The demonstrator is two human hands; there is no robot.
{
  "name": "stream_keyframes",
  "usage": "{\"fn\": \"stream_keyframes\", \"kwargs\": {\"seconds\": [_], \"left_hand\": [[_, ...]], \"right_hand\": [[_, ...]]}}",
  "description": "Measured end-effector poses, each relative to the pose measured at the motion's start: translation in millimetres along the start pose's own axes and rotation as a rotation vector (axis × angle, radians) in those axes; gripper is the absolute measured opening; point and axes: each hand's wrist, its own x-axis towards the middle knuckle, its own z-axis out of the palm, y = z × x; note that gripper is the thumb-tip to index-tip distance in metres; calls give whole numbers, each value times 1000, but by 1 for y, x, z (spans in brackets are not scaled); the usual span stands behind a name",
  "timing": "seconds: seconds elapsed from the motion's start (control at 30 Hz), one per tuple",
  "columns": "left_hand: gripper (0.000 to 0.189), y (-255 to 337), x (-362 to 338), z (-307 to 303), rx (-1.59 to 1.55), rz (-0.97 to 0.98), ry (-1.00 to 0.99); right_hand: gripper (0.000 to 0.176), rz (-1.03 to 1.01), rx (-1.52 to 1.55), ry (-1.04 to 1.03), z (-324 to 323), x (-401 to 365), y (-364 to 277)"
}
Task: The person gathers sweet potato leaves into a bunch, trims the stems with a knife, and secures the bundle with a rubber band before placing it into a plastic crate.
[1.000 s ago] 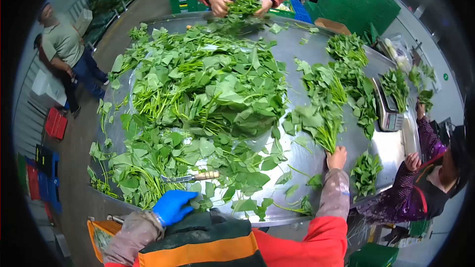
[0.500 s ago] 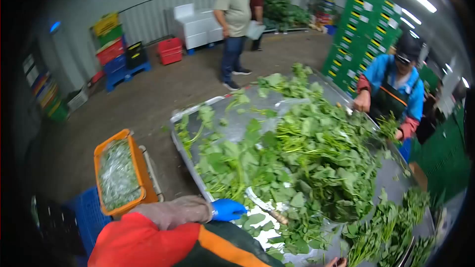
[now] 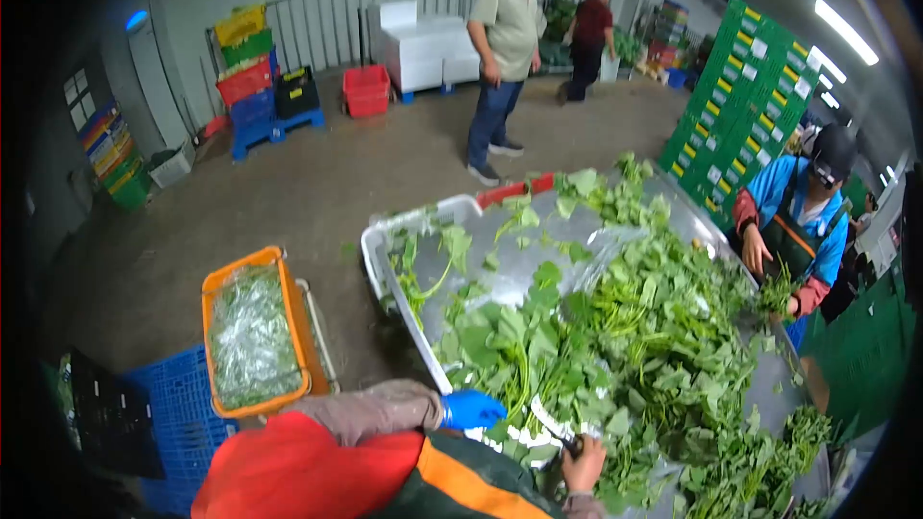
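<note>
While the blue-gloved left hand (image 3: 474, 409) extends loosely, apparently empty, the bare right hand (image 3: 583, 464) grasps, amid leafy green stems (image 3: 519, 341), a curved metal-bladed knife (image 3: 548, 416) that should feel light and rigid, best held by its handle (image 3: 575, 444).

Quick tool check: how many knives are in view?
1: the knife among the greens, its handle at the right hand. Others may be hidden under the leaves.
</note>
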Motion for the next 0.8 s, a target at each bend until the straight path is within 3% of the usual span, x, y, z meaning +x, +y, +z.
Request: {"fn": "stream_keyframes", "kwargs": {"seconds": [0.13,0.27,0.3,0.4,0.47,0.53,0.6,0.63,0.67,0.73,0.8], "left_hand": [[32,-6,17,-22,50,-13,-23],[31,-6,19,-24,-1,-5,-65],[32,2,21,-33,88,-69,-134],[28,22,20,-54,116,-121,-63],[27,11,23,-58,85,-57,-30],[27,1,29,-64,53,-23,-4],[26,-8,32,-65,15,-30,-6],[26,-12,33,-64,14,-22,-11],[27,-16,38,-65,15,-8,-15],[27,-20,45,-68,19,21,-16],[28,-5,48,-78,1,36,-56]], "right_hand": [[35,-13,-207,37,-7,8,-15],[31,-33,-144,29,-15,6,-2],[32,22,-113,73,-23,0,1],[33,147,-18,-65,-59,-26,9],[37,337,-28,-156,-56,-50,37],[40,211,-236,79,-57,-64,24],[41,352,-109,122,-59,-58,-9],[35,315,-154,171,-36,-63,10],[36,397,169,130,-35,-53,-13],[24,437,530,231,7,-38,-13],[20,401,585,177,26,-20,-39]]}}
